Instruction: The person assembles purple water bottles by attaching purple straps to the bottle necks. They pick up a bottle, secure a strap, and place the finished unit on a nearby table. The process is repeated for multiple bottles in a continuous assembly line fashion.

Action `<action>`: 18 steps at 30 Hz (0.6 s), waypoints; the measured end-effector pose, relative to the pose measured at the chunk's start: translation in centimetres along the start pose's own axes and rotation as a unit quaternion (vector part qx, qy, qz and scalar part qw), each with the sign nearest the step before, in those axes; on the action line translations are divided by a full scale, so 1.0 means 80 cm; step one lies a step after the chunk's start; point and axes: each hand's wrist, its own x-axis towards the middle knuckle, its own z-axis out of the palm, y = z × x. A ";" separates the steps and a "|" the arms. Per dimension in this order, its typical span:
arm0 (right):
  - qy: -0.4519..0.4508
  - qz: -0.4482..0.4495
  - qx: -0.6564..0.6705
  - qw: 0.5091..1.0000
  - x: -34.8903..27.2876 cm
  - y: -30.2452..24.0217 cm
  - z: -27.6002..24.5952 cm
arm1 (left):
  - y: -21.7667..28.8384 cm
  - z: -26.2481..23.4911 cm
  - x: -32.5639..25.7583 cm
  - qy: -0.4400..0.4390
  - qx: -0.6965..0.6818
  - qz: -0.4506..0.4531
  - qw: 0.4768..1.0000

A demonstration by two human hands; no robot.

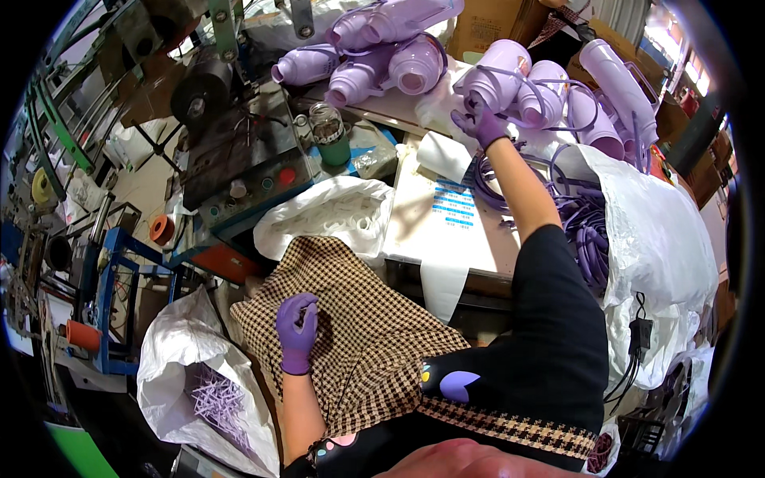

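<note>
My right hand (482, 126), in a purple glove, reaches far out to a lilac plastic bottle body (504, 68). Its fingers are closed at the bottle's open lower end, and the thumb points left. Beside that bottle lie more lilac bottle bodies (546, 94) with purple straps looped around them. Above my lap, my left hand (297, 334), also gloved in purple, is loosely curled with a gap between thumb and fingers. Nothing shows in it. Beneath it, a brown-and-black checked apron (358, 295) covers my lap.
A white sack of pale rings (323, 199) stands ahead, beside a machine control box (259, 191). Purple straps (586, 239) fill a sack at right. Another sack (171, 398) at lower left holds lilac strips. A blue-marked label sheet (454, 203) lies on the table.
</note>
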 end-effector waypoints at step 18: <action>-0.237 -0.473 -0.638 0.559 -0.167 -0.039 0.139 | -0.010 0.022 0.002 -0.145 0.127 0.133 0.972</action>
